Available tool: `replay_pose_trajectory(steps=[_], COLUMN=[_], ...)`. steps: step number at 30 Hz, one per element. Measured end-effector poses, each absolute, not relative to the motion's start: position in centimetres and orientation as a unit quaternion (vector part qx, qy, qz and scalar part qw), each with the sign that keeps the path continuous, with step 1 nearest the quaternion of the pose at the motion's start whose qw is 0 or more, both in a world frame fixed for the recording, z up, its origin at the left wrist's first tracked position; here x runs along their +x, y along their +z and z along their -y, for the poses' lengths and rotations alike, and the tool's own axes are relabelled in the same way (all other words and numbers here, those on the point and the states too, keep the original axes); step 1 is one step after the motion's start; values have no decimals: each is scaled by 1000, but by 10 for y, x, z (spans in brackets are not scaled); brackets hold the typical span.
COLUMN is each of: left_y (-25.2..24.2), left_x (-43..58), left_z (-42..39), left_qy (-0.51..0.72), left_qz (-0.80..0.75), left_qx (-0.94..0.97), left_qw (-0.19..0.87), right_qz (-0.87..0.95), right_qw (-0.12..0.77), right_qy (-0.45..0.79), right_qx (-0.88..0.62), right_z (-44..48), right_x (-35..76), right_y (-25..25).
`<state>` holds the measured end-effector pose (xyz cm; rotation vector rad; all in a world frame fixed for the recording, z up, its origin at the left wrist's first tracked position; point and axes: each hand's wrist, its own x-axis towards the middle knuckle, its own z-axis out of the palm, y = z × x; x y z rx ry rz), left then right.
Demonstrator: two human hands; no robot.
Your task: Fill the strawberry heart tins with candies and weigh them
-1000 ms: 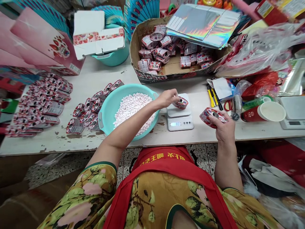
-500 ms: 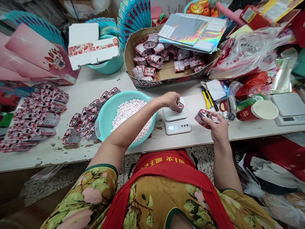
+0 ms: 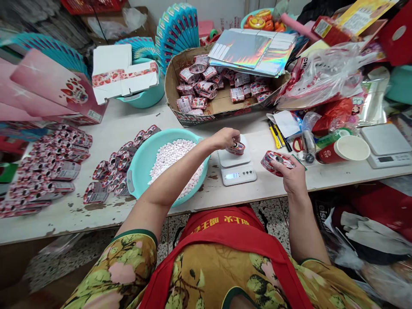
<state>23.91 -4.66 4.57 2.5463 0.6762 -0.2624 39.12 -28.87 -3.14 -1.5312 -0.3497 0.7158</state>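
My left hand (image 3: 228,139) reaches across the turquoise basin (image 3: 131,189) of small pale pink candies (image 3: 169,156). Its fingers are pinched together at the top of a red-and-white printed candy container (image 3: 237,149) on the kitchen scale (image 3: 238,176). What the fingers hold, if anything, is too small to make out. The scale's lit display seems to read 83. In my right hand (image 3: 293,175), right of the scale, is a second candy container (image 3: 271,163), tilted, with a round opening on top and my thumb across it.
Rows of similar containers (image 3: 54,171) stand at the left, with a smaller group (image 3: 112,167) beside the basin. Behind is a cardboard box (image 3: 222,112) of more containers. Yellow cutters (image 3: 276,136), a paper cup (image 3: 350,148) and another scale (image 3: 386,161) lie right.
The whole view has shifted slightly, with the table lower in the picture. My left hand stays at the container on the scale, and my right hand keeps its container.
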Motion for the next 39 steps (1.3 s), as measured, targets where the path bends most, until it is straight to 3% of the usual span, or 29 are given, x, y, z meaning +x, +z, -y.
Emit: replay_pose_trajectory(steps=[5, 11, 14, 27, 33, 39], left_y=[39, 24, 22, 20, 36, 82], left_x=[234, 222, 217, 225, 227, 165], left_z=[41, 33, 33, 35, 62, 31], left_qy=[-17, 62, 65, 31, -82, 88], left_qz=[-284, -317, -337, -311, -327, -479], left_qx=[896, 772, 744, 860, 914, 852], left_qw=[340, 548, 573, 405, 225, 191], right_qz=[156, 157, 156, 149, 166, 265], right_qw=[639, 642, 641, 636, 622, 605], right_qy=[304, 303, 301, 294, 312, 313], right_qx=[-689, -687, -689, -698, -698, -682], right_z=[287, 286, 286, 287, 274, 207], right_x=[391, 390, 390, 386, 389, 373], right_y=[-34, -34, -35, -28, -28, -44])
